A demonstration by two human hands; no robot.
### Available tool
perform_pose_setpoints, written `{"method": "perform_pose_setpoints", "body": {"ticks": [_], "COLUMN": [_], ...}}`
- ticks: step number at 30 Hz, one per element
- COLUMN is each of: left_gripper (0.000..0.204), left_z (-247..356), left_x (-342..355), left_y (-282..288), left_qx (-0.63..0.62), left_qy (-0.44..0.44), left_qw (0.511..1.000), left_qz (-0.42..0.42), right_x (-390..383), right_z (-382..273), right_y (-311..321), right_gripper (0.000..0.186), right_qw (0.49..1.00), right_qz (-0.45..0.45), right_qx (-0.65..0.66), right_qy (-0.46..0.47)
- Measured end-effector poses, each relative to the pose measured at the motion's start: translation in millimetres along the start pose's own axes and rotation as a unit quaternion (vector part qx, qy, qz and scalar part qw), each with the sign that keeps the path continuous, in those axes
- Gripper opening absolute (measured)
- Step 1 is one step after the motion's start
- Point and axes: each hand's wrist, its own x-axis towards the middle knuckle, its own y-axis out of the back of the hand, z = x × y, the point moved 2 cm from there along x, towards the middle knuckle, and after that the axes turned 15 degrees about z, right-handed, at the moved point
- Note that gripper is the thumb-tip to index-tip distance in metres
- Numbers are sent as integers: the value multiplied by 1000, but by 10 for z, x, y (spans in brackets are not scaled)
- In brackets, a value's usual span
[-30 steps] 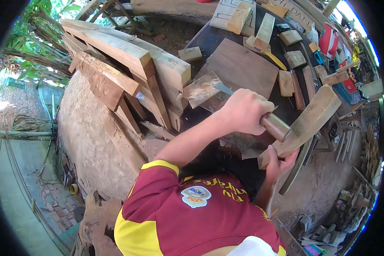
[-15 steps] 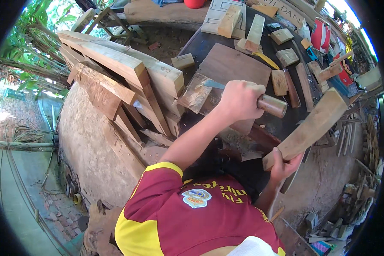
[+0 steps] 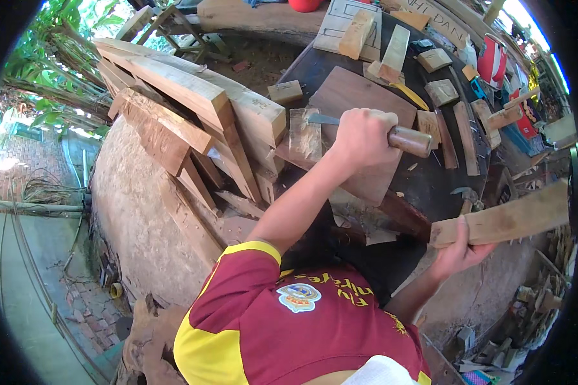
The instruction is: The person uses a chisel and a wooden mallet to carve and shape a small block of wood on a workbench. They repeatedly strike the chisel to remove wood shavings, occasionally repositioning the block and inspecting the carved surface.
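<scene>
My left hand is wrapped round a chisel, whose round wooden handle sticks out to the right. The chisel's metal blade points left, its tip at a small carved piece of light wood. That piece lies over the left part of a flat brown board; whether the tip touches it I cannot tell. Lower right, my right hand grips the near end of a long pale wooden plank, thumb on its face. The plank stretches out to the right, apart from the chisel.
Under the board is a black round tabletop with wood blocks, a yellow-handled tool and a hammer. Large timber beams lean at the left. A red-and-white bag stands far right.
My right hand has swung the plank right and away from the chisel handle, turning it nearer level. The carved piece under the blade has turned more upright. My left hand keeps its grip.
</scene>
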Motion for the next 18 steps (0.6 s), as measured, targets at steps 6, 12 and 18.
{"method": "perform_pose_setpoints", "body": {"ticks": [6,12,18], "left_gripper": [20,17,14], "left_z": [17,270,313], "left_x": [47,-125,-554], "left_y": [12,243,878], "left_qx": [35,69,82], "left_qy": [52,82,117], "left_qw": [998,989,990], "left_qz": [-17,-104,-13], "right_x": [102,-55,-181], "right_z": [10,0,231], "right_y": [-82,19,289], "right_gripper": [70,73,72], "right_qw": [997,999,980], "right_qz": [44,1,-157], "right_qx": [66,44,-119], "right_qy": [-20,-21,-1]}}
